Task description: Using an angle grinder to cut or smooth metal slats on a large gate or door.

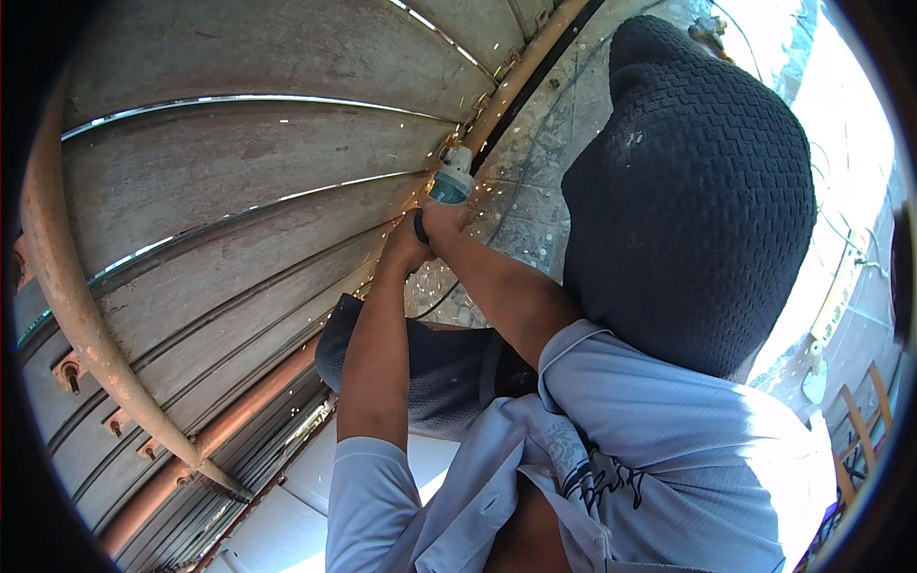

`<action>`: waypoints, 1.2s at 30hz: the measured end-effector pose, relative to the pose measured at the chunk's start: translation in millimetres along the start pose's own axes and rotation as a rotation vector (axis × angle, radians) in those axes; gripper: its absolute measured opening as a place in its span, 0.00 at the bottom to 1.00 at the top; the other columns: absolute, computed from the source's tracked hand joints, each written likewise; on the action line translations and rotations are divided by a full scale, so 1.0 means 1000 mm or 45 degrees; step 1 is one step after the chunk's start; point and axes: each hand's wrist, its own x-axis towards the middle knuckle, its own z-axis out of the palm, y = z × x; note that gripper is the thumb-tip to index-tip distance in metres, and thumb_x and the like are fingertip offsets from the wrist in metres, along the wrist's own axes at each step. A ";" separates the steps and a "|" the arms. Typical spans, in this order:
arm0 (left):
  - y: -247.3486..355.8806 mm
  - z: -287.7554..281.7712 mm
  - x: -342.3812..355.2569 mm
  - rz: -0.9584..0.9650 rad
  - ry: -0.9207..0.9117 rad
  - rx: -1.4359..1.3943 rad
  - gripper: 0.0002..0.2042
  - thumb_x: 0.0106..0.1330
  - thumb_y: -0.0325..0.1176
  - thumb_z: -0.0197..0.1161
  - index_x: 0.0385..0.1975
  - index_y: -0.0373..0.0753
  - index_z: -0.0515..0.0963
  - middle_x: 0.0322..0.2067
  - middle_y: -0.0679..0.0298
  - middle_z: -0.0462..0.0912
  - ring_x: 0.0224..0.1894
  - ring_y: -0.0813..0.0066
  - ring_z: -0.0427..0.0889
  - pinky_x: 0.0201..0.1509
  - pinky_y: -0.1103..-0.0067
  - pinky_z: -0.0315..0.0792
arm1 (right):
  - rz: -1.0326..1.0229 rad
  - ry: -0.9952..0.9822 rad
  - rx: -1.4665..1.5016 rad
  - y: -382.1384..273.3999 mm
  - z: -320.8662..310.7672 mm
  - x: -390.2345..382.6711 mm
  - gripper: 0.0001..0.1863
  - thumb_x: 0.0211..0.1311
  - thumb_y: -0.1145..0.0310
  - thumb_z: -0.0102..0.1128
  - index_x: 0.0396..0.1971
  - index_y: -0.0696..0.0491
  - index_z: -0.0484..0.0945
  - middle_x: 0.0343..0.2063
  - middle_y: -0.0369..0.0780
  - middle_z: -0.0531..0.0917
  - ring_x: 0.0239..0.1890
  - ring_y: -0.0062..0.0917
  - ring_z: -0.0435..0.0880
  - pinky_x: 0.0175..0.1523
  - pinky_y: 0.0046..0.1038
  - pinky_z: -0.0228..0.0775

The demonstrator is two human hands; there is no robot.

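An angle grinder (451, 183) with a grey head and a teal body is gripped in both of my hands. My right hand (443, 222) is closed round the body just behind the head. Closer to me, my left hand (406, 248) is wrapped round the rear part, which the fingers mostly hide. The grinder's head is up against a rusty orange pipe (516, 84) along the edge of a panel of brown slats (277, 143). Sparks spray around the head and back past my hands. The disc itself cannot be made out.
A curved rusty pipe (72, 272) with bolted brackets crosses the slats at the left. My knees, in dark textured trousers (697, 201), flank the work. A thin black cable (439, 301) hangs below the grinder. At the far right lies a pale power strip (837, 291).
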 end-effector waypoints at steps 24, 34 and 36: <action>0.019 -0.007 -0.002 -0.022 -0.022 -0.026 0.25 0.43 0.30 0.75 0.46 0.35 0.81 0.43 0.49 0.87 0.48 0.51 0.86 0.50 0.66 0.77 | 0.066 -0.064 0.047 0.004 0.003 0.017 0.29 0.44 0.62 0.77 0.45 0.64 0.79 0.45 0.52 0.84 0.45 0.43 0.85 0.52 0.39 0.76; -0.003 0.003 0.004 0.090 -0.019 -0.066 0.30 0.43 0.30 0.77 0.52 0.37 0.78 0.47 0.49 0.85 0.51 0.52 0.84 0.53 0.67 0.76 | 0.199 -0.124 -0.007 -0.006 -0.004 0.001 0.31 0.42 0.63 0.76 0.46 0.64 0.77 0.44 0.52 0.83 0.45 0.41 0.85 0.52 0.39 0.75; -0.010 0.003 0.007 0.049 -0.043 -0.035 0.31 0.43 0.30 0.77 0.53 0.37 0.78 0.48 0.49 0.85 0.52 0.52 0.84 0.54 0.67 0.76 | 0.198 -0.121 0.011 -0.007 -0.003 -0.002 0.34 0.42 0.63 0.76 0.50 0.65 0.74 0.47 0.53 0.82 0.46 0.42 0.84 0.53 0.39 0.75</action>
